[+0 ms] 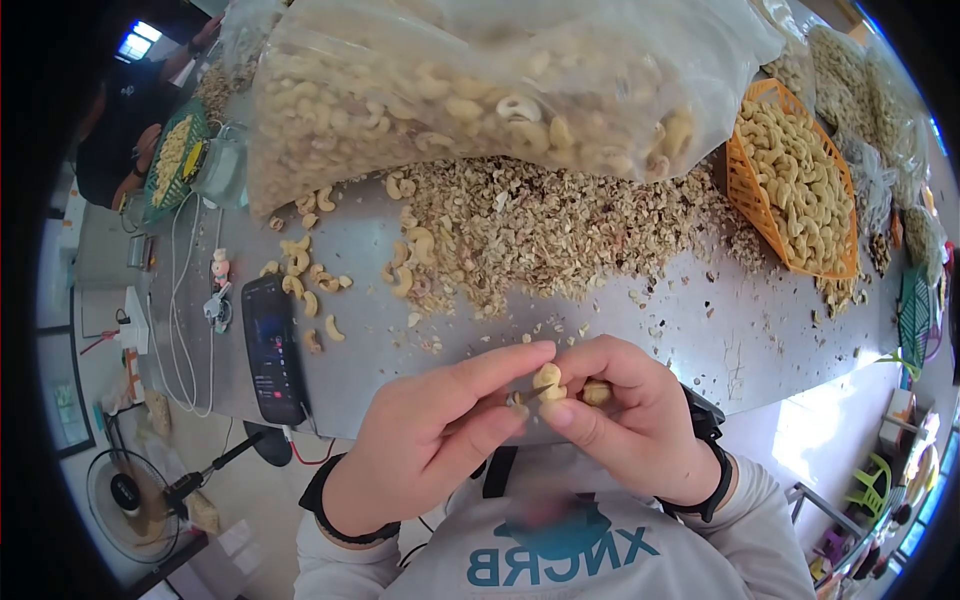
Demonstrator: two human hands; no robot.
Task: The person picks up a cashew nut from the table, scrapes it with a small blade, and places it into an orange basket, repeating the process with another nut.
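Note:
Near the table's front edge, my right hand (pixel 630 420) pinches a pale cashew (pixel 550 384) between thumb and index finger, with another cashew (pixel 596 392) tucked in its curled fingers. Close beside it on the left, my left hand (pixel 440 430) has its thumb and index finger apart, with a small brownish bit near the fingertips. Beyond both hands lies a wide heap of skins and crumbs (pixel 560 235). A large clear bag full of cashews (pixel 440 110) rests behind that heap. Loose cashews (pixel 298 255) lie to the left.
An orange basket of cashews (pixel 795 190) stands at the right. A phone (pixel 272 350), white cables (pixel 178 300) and a glass jar (pixel 222 170) are at the left. Another person (pixel 115 140) is at the far left beside a green basket (pixel 172 165).

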